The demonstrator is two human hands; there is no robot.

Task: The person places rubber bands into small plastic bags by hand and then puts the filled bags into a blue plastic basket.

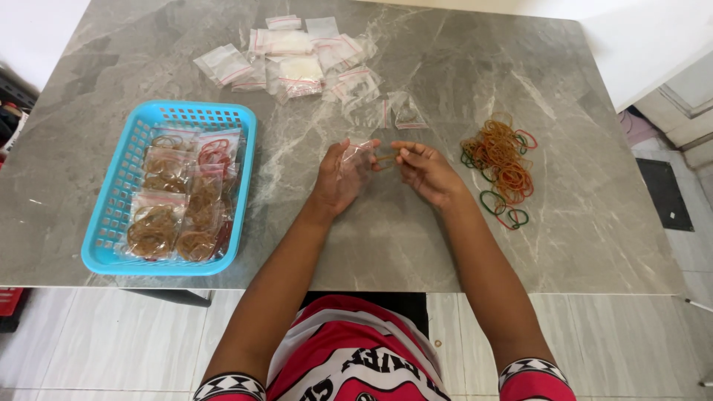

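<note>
- Left hand (340, 177): grip closed on a small clear plastic bag (356, 154), held just above the surface (416, 245), fingers curled around its body with the mouth turned right.
- Right hand (427, 171): fingertips pinched narrow on a tan rubber band (385, 157), which sits at the mouth of the bag, between the two hands.
- Loose rubber bands (501, 167): a heap of orange, red and green bands lies on the grey marbled surface just right of the right hand.
- Empty bags (297, 63): a scatter of clear zip bags with red strips lies at the far middle of the surface.
- Blue basket (115, 223): stands at the left, well apart from the hands, holding filled bags (182, 200) of bands.
</note>
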